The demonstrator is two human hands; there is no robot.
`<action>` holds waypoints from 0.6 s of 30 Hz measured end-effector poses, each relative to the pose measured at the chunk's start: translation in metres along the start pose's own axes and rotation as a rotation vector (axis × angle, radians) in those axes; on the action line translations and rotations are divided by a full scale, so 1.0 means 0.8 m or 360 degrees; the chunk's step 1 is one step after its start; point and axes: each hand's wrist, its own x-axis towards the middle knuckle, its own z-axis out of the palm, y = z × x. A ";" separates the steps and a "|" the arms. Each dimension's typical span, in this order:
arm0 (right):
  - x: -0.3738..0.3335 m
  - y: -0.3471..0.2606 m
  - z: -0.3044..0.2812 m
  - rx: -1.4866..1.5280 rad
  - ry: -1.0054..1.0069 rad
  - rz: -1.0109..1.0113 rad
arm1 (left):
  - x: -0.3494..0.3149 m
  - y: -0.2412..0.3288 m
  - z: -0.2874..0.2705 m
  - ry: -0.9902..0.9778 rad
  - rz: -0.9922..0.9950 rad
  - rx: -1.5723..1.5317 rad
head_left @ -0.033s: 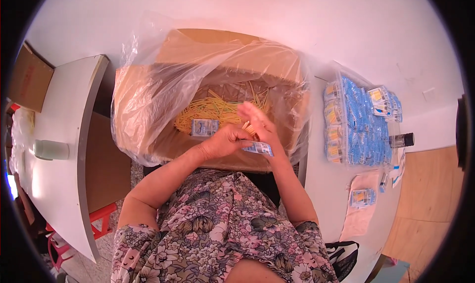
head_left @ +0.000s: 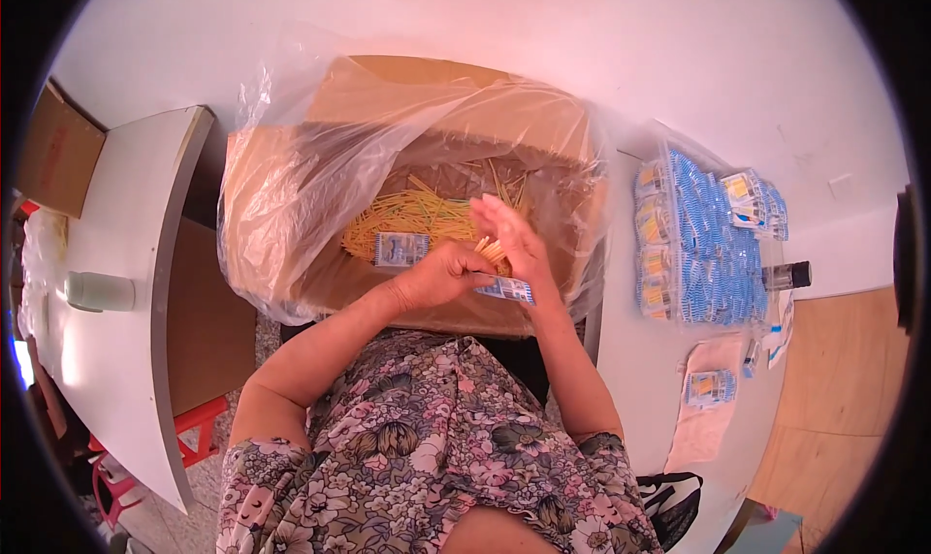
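My left hand (head_left: 442,275) is closed, its thumb and fingers pinching a small clear packet with blue print (head_left: 507,288). Thin yellow sticks (head_left: 493,252) stand in a bundle at the packet, between my two hands. My right hand (head_left: 516,244) has its fingers stretched out, with the palm side against the bundle. How far the sticks reach into the packet is hidden. Both hands are over the near side of a cardboard box (head_left: 407,74) lined with clear plastic. Inside lie many loose yellow sticks (head_left: 412,212), and a blue-and-clear packet (head_left: 401,250) rests on them.
To the right, a clear bin (head_left: 669,139) is packed with rows of filled packets (head_left: 713,253). Nearer me, several packets (head_left: 711,387) lie on a pink cloth (head_left: 693,443). At left, a pale green bottle (head_left: 101,292) lies on a white table (head_left: 116,360).
My right hand's fingers have shifted slightly up and to the right against the sticks. My left hand keeps its pinch in nearly the same place.
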 end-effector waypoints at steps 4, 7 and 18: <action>0.003 -0.007 -0.007 -0.0482 -0.0234 -0.0033 | 0.000 -0.002 -0.004 -0.0027 0.0076 0.0243; 0.006 -0.007 -0.001 -0.0821 -0.0322 -0.0101 | -0.006 -0.003 -0.002 0.0034 0.0139 0.0274; 0.008 -0.016 0.016 -0.1651 0.0145 -0.0953 | -0.012 0.004 -0.007 -0.0044 0.0114 0.0224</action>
